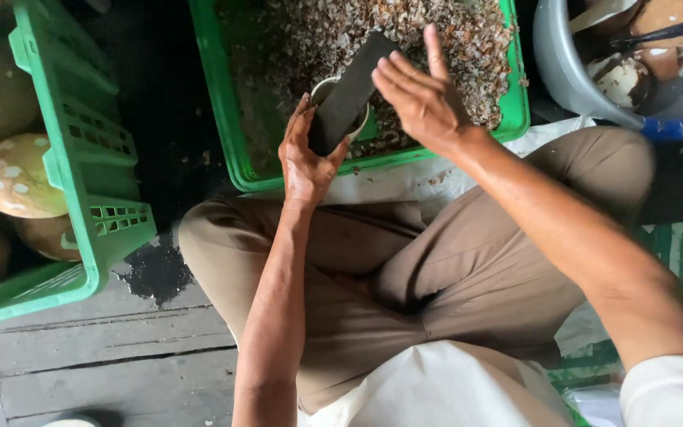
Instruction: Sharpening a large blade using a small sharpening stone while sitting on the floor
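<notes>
My left hand (307, 155) grips a small round pale piece, like a coconut-shell cup (361, 126), over the front rim of a green crate. My right hand (419, 93) holds a dark flat rectangular strip (349, 91) that slants down into the cup; its fingers are spread, with the thumb side pressing the strip's upper end. I sit cross-legged in brown trousers just behind the crate.
The green crate (227, 119) holds a heap of brown shavings (405, 32). A second green crate (81, 150) lies tilted at left beside round tan coconuts (13, 178). A grey bucket (571, 71) with shell pieces stands top right. Grey wooden planks (112, 364) lie below.
</notes>
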